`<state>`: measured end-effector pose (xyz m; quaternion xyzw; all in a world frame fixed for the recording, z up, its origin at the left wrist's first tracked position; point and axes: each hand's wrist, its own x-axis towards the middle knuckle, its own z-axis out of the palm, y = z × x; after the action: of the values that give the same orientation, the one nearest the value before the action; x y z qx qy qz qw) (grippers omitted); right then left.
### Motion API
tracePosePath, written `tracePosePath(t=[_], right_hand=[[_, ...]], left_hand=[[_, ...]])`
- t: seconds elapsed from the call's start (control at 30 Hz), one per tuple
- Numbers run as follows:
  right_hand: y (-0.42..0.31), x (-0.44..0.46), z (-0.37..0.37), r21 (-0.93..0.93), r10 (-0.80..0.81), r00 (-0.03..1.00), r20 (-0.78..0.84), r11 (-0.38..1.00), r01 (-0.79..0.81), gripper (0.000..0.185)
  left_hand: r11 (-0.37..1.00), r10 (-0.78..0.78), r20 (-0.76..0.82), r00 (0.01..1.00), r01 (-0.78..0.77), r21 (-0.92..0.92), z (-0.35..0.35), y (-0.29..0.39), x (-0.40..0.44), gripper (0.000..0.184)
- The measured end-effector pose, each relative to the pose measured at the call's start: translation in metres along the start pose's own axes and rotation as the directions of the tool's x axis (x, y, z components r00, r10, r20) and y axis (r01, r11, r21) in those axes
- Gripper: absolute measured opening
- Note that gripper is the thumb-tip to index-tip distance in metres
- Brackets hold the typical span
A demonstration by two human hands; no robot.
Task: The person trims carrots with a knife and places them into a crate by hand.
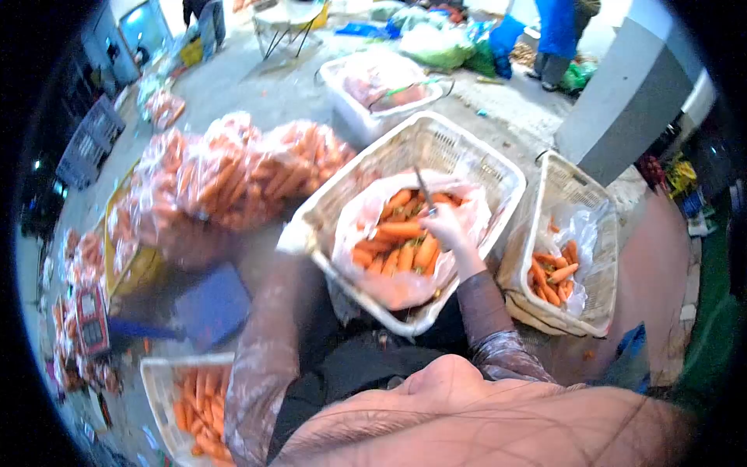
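Person's head (482, 409) lies nearest; right hand (447, 226) clutches a slim metal knife (422, 187) over orange carrots (401, 230); blurred left hand (298, 239), finger state unclear, at the white plastic crate (467, 148)'s left corner.

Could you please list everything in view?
Pale crates: four, whitish, centre, right, lower left, behind
Lining bag: one, pinkish, inside centre crate
Carrots: many, orange, in crates and bags
Knife: one, dark, in right hand
Carrot bags: several, clear, left
Yellow bin: one, yellow, left
Blue panel: one, blue, left floor
Red-edged device: one, red, far left
Pillar: one, grey, upper right
Green bags: several, green, top
People: at least two, blue or dark clothing, top
Sleeves: two, brown, beside crate
Left hand: one, blurred, crate's left corner
Right hand: one, gripping knife
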<state>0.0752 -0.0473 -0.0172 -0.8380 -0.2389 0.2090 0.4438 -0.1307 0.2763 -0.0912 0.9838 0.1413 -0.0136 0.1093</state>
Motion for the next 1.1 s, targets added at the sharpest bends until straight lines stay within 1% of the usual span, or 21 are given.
tracePosePath(t=[0.1, 0.13, 0.2, 0.23, 0.3, 0.33, 0.4, 0.43, 0.5, 0.53, 0.57, 0.6, 0.7, 0.73, 0.77, 0.83, 0.9, 0.97, 1.0, 1.07, 1.1], right_hand=[[-0.024, 0.005, -0.002, 0.018, -0.047, 0.997, 0.064, 0.999, 0.046, 0.027], [-0.022, 0.011, 0.000, 0.027, -0.040, 0.997, 0.060, 0.999, 0.039, 0.027], [-0.012, 0.017, 0.015, -0.247, -0.099, 0.990, 0.097, 0.962, 0.121, 0.027], [-0.046, -0.006, 0.001, -0.158, -0.009, 0.991, 0.134, 0.987, 0.031, 0.027], [-0.025, 0.003, -0.001, -0.214, -0.061, 0.997, 0.052, 0.974, 0.071, 0.035], [-0.036, -0.002, -0.014, -0.152, 0.073, 0.996, 0.052, 0.986, -0.064, 0.041], [-0.005, 0.018, -0.023, -0.083, -0.047, 0.988, -0.150, 0.996, 0.034, 0.041], [-0.038, -0.003, -0.040, 0.008, 0.075, 0.961, -0.267, 0.997, -0.076, 0.036], [-0.047, -0.004, -0.060, 0.257, 0.139, 0.953, -0.270, 0.964, -0.068, 0.031], [-0.024, 0.013, -0.056, 0.198, 0.068, 0.869, -0.491, 0.979, 0.036, 0.025], [-0.072, -0.020, -0.069, 0.254, 0.082, 0.854, -0.513, 0.965, 0.060, 0.020], [-0.050, -0.003, -0.072, 0.511, 0.062, 0.904, -0.423, 0.840, 0.181, 0.020], [-0.064, -0.017, -0.079, 0.754, 0.042, 0.898, -0.439, 0.561, 0.342, 0.023], [-0.060, -0.019, -0.076, 0.780, 0.091, 0.882, -0.463, 0.515, 0.356, 0.018], [-0.046, -0.022, -0.077, 0.782, 0.107, 0.877, -0.468, 0.512, 0.355, 0.018], [-0.007, -0.017, -0.074, 0.776, 0.161, 0.926, -0.343, 0.604, 0.182, 0.013], [-0.002, -0.010, -0.061, 0.821, 0.232, 0.903, -0.361, 0.538, 0.191, 0.006], [-0.008, 0.009, -0.054, 0.969, 0.279, 0.932, -0.233, 0.149, 0.198, 0.002], [-0.018, 0.012, -0.052, 0.990, 0.253, 0.961, -0.108, 0.111, 0.082, 0.003], [-0.042, 0.015, -0.047, 0.997, 0.166, 0.985, -0.036, 0.077, 0.023, 0.002], [-0.049, 0.016, -0.042, 0.996, 0.118, 0.993, -0.016, 0.094, 0.005, 0.002]], left_hand=[[0.911, 0.396, -0.149, 0.906, -0.367, 0.186, 0.012, -0.023, -0.002, 0.013], [0.907, 0.403, -0.139, 0.905, -0.375, 0.190, 0.006, -0.019, 0.002, 0.013], [0.842, 0.534, -0.233, 0.813, -0.485, 0.236, -0.008, -0.012, -0.010, 0.012], [0.839, 0.539, -0.242, 0.807, -0.491, 0.235, -0.004, -0.015, -0.008, 0.013], [0.825, 0.566, -0.300, 0.768, -0.526, 0.207, 0.003, -0.020, -0.007, 0.014], [0.838, 0.545, -0.306, 0.781, -0.511, 0.189, 0.004, -0.020, -0.009, 0.014], [0.853, 0.522, -0.286, 0.803, -0.489, 0.184, 0.007, -0.023, -0.005, 0.013], [0.846, 0.532, -0.243, 0.811, -0.494, 0.202, 0.000, -0.019, -0.006, 0.014], [0.857, 0.507, -0.183, 0.842, -0.470, 0.212, 0.000, -0.019, -0.006, 0.015], [0.858, 0.506, -0.188, 0.841, -0.471, 0.202, -0.004, -0.014, -0.007, 0.015], [0.860, 0.505, -0.193, 0.841, -0.472, 0.194, -0.008, -0.010, -0.009, 0.016], [0.859, 0.498, -0.135, 0.857, -0.466, 0.213, -0.007, -0.011, -0.008, 0.015], [0.892, 0.377, -0.046, 0.925, -0.350, 0.285, 0.002, -0.010, -0.003, 0.020], [0.961, 0.265, -0.090, 0.960, -0.256, 0.100, 0.000, 0.000, -0.003, 0.014], [0.921, 0.154, -0.367, 0.917, -0.268, -0.282, 0.015, 0.000, 0.009, 0.008], [0.638, -0.294, -0.432, 0.853, -0.162, -0.753, -0.025, 0.061, 0.008, 0.013], [0.816, -0.017, -0.686, 0.727, -0.386, -0.429, -0.067, 0.129, 0.003, 0.014], [0.756, 0.181, -0.435, 0.882, -0.408, -0.512, -0.053, 0.172, 0.009, 0.012], [0.841, 0.162, -0.109, 0.981, -0.195, -0.504, -0.071, 0.211, -0.001, 0.013], [0.943, 0.165, 0.142, 0.976, -0.114, -0.312, -0.002, 0.217, 0.021, 0.022], [0.974, 0.141, 0.141, 0.980, -0.112, -0.195, 0.032, 0.218, 0.026, 0.031]])
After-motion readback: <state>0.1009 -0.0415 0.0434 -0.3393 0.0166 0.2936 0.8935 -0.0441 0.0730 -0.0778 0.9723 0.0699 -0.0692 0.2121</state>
